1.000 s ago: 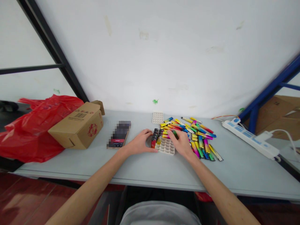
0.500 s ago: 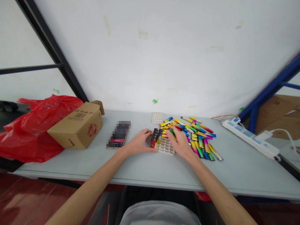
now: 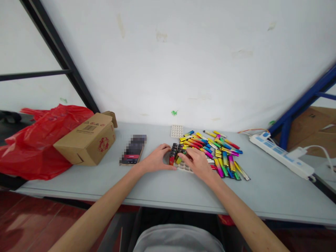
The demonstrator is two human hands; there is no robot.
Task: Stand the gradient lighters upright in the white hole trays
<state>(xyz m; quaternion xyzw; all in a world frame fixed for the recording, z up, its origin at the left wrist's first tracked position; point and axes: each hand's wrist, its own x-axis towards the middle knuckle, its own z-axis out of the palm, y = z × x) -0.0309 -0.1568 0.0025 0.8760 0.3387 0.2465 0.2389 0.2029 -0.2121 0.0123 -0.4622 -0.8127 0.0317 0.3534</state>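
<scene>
A pale tray (image 3: 185,170) with rows of round pockets lies on the table, partly hidden by my right hand. Black-topped lighters (image 3: 173,152) with shiny coloured bodies stand upright in its left rows. My left hand (image 3: 157,159) curves around the tray's left side, thumb along the front edge and fingers at the back. Above the tray, my right hand (image 3: 196,162) is closed, its fingertips around a dark-topped lighter with some green showing, mostly hidden by the fingers. To the right lies a loose pile of metallic, multicoloured lighters (image 3: 225,157).
A second pale tray (image 3: 176,131) lies near the wall. To the left are a phone (image 3: 133,150), a cardboard box (image 3: 86,140) and a red plastic bag (image 3: 39,140). A white power strip (image 3: 282,154) with cables lies at the right.
My right hand has moved left and turned over the tray, bringing the lighter beside the standing rows and covering more pockets. My left hand stays at the tray's side.
</scene>
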